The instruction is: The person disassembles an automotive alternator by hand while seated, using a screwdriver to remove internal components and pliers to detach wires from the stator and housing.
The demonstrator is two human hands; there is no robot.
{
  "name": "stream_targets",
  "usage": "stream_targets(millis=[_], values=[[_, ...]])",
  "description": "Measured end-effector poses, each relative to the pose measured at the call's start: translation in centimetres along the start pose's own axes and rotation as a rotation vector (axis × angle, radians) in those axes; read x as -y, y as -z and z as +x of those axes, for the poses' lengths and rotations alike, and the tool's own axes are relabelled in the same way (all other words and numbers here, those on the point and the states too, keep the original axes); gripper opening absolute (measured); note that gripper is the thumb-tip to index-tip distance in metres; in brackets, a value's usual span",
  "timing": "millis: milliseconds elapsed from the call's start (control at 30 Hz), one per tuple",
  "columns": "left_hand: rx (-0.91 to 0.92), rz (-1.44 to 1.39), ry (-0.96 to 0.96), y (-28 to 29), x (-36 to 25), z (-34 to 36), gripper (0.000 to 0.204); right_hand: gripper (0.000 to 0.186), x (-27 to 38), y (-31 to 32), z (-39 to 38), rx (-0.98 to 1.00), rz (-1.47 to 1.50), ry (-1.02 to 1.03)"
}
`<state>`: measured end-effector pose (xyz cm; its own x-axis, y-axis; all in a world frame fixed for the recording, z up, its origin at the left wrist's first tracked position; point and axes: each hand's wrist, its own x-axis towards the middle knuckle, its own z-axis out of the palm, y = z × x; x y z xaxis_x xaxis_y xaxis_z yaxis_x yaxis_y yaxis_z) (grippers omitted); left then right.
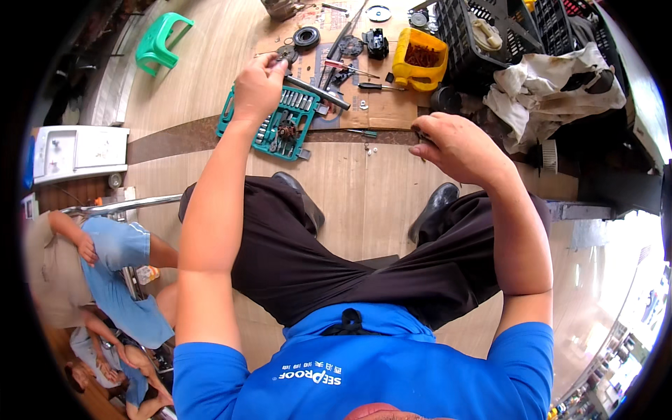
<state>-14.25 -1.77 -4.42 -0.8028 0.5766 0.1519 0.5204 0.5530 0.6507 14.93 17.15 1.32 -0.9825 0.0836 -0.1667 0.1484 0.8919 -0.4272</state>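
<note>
The disc (288, 53) is seen past the socket set (302, 133), by the pinched left hand (257, 85). The right hand (465, 147) is curled; neither grip can be confirmed. The disc is probably best steadied by its rim.

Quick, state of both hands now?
Left hand: fingertips together at a dark round part; grip cannot be told.
Right hand: closed on a small dark object, kind unclear.

Stool (155, 45) left of socket set (292, 114)
</note>
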Motion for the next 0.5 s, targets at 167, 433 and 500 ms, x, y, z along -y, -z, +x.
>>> stream_targets(millis=[167, 433, 500], values=[[0.511, 0.355, 0.073, -3.5, 10.2, 1.6, 0.041, 0.030, 0.0, 0.6, -0.9, -0.053, -0.024, 0.027], [0.383, 0.549, 0.619, -10.4, 19.9, -0.3, 0.053, 0.030, -0.6, 0.8, -1.9, -0.062, -0.014, -0.012], [0.307, 0.381, 0.756, -13.3, 20.9, 0.1, 0.056, 0.029, -0.7, 0.7, -2.1, -0.060, -0.008, -0.025]])
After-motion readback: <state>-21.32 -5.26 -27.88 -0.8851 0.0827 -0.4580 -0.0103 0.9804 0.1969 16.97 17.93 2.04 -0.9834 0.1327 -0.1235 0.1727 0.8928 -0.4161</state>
